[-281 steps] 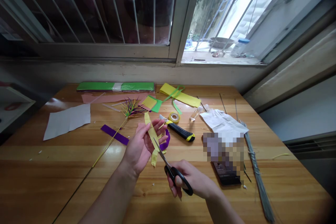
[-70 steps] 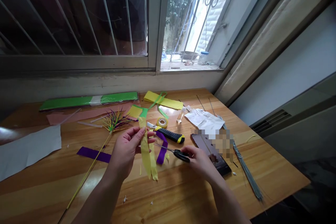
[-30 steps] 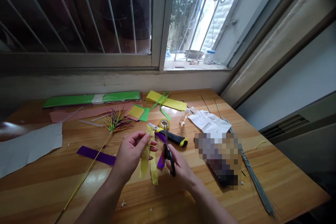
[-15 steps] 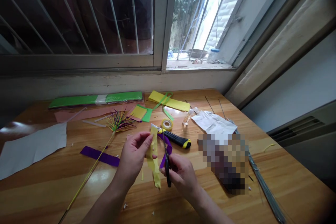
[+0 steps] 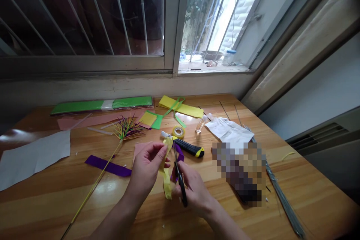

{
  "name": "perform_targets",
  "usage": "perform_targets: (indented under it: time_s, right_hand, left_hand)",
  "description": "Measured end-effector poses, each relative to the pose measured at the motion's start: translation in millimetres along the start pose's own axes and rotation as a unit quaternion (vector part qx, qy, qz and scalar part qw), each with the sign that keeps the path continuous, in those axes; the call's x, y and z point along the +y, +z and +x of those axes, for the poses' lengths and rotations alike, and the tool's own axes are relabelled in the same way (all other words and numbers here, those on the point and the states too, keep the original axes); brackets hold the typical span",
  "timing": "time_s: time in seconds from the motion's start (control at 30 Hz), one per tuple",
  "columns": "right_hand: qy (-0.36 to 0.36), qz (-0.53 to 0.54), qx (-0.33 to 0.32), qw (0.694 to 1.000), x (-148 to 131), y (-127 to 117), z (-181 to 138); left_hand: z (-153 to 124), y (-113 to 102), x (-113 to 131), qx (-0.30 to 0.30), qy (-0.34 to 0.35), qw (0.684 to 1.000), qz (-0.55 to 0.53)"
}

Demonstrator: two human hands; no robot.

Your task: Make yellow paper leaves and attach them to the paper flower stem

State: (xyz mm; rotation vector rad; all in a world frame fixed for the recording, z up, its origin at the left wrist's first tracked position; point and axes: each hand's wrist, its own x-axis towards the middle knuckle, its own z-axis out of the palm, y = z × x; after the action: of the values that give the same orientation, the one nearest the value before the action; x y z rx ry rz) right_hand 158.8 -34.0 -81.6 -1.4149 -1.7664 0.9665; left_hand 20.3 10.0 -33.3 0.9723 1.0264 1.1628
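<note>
Yellow strip (image 5: pixel 167 185) in left grip (image 5: pixel 149 165), black-handled scissors (image 5: pixel 181 183) in right grip (image 5: pixel 195 187)

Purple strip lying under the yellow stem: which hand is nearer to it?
Left. The left hand, pinching a yellow strip, is just to the right of the purple strip; the right hand, holding scissors, is farther right.

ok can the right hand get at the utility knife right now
Probably yes: the utility knife lies just beyond the right hand, largely uncovered. But that hand holds scissors, so it would likely have to free itself first.
</note>
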Motion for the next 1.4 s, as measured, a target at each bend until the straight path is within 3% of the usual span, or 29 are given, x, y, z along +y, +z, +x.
perform_targets:
  time_s: [0.87,1.1,1.4]
  right_hand:
    - [-0.026,0.035,0.024,0.999,-2,0,-2]
    - [-0.022,0.035,0.032,0.999,-7,7,-3]
    - [-0.019,0.019,0.045,0.999,-7,15,-3]
  left_hand:
    - [-10,10,-5,0.008,-0.005,1.0,0.005]
    - [-13,14,-6,0.051,0.032,0.998,0.028]
    - [-12,14,-17,0.066,0.026,0.997,0.017]
